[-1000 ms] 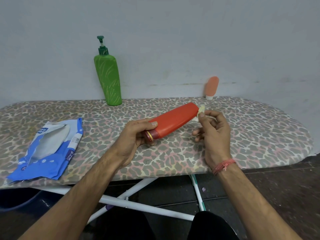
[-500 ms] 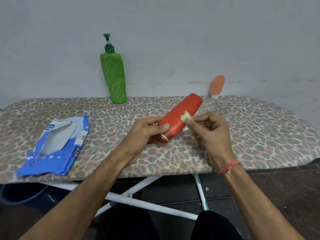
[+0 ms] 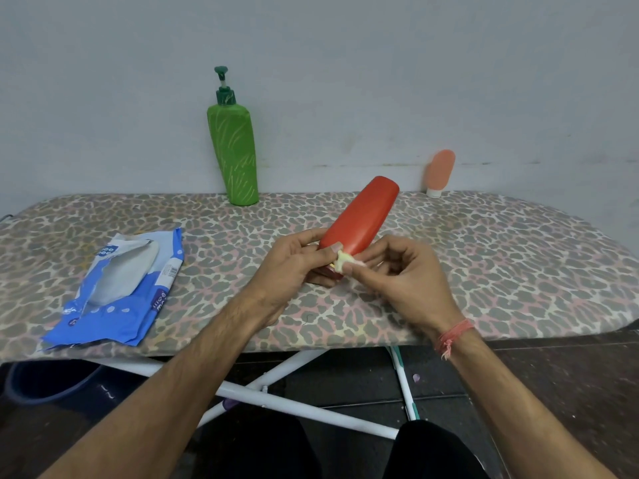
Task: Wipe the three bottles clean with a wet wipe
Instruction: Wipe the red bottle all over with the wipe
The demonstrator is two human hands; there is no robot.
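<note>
My left hand (image 3: 292,262) grips the cap end of a red bottle (image 3: 363,216), which tilts up and away over the ironing board (image 3: 484,257). A small crumpled wet wipe (image 3: 344,261) is pinched in my right hand (image 3: 397,274) and pressed against the bottle's lower end, next to my left thumb. At the back, against the wall, a tall green pump bottle (image 3: 235,146) stands upright. A small peach-coloured bottle (image 3: 439,171) stands on its white cap at the back right.
A torn-open blue wet wipe packet (image 3: 117,292) lies on the board's left part. The board has a leopard-print cover and white legs (image 3: 276,399) below. A dark blue basin (image 3: 48,378) sits on the floor at lower left.
The wipe in my right hand slid from the bottle's far end down to its cap end. The bottle tilted more upright in my left hand.
</note>
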